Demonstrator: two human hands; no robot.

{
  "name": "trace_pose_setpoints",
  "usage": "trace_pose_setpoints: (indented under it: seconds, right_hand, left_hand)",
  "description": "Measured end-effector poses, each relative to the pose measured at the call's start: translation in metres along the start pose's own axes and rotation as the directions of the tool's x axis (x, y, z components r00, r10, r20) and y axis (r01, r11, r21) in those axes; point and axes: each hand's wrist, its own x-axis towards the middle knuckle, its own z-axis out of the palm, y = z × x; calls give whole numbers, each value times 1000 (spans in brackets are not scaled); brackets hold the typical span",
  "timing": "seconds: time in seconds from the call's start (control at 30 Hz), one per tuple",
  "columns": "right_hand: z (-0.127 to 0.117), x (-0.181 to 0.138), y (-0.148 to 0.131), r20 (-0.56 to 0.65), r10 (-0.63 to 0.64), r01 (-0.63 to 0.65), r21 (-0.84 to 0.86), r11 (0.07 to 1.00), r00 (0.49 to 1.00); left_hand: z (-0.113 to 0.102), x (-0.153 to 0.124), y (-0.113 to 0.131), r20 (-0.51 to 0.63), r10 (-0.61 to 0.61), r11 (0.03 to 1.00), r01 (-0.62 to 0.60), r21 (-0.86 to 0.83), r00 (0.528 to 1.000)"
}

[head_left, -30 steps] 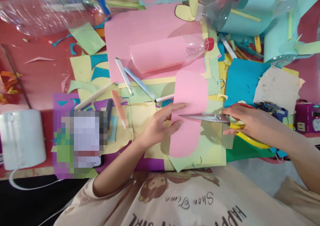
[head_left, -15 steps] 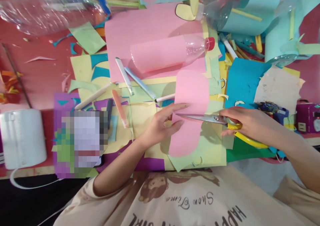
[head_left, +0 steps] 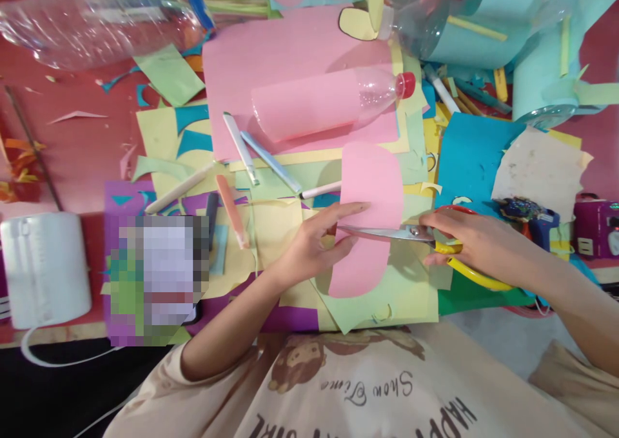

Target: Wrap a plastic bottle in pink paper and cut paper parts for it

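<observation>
In my right hand (head_left: 476,241) are scissors (head_left: 411,233) with yellow and red handles. Their blades lie together across the middle of a rounded piece of pink paper (head_left: 371,173), tips pointing left. My left hand (head_left: 322,238) grips the paper's left edge, index finger above the blades and thumb below them. The lower part of the paper (head_left: 360,270) hangs below the blades, over light green and yellow sheets. Just behind lies a clear plastic bottle (head_left: 314,106) with a red cap, pink showing through it, on a larger pink sheet (head_left: 290,41).
Several markers, including an orange one (head_left: 232,209) and a light blue one (head_left: 271,160), lie left of the paper. A blue sheet (head_left: 471,160) and a glue gun (head_left: 532,219) are to the right. A white device (head_left: 46,267) and a blurred-out phone-like object (head_left: 167,270) sit at left.
The scissors have closed further across the pink paper and tilted slightly. The paper's upper end has dropped a little and its lower end has risen. My left hand stays nearly in place.
</observation>
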Motion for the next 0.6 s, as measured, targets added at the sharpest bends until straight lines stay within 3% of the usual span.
trace_pose_setpoints:
  seconds: [0.37, 0.6]
  right_hand:
    - [-4, 4, -4, 32, 30, -31, 31, 999, 999]
    - [-2, 4, -3, -25, -2, 3, 16, 1000, 1000]
  left_hand:
    - [0, 2, 4, 1, 16, 999, -16, 34, 1000]
    - [1, 0, 2, 11, -40, 998, 40, 41, 999]
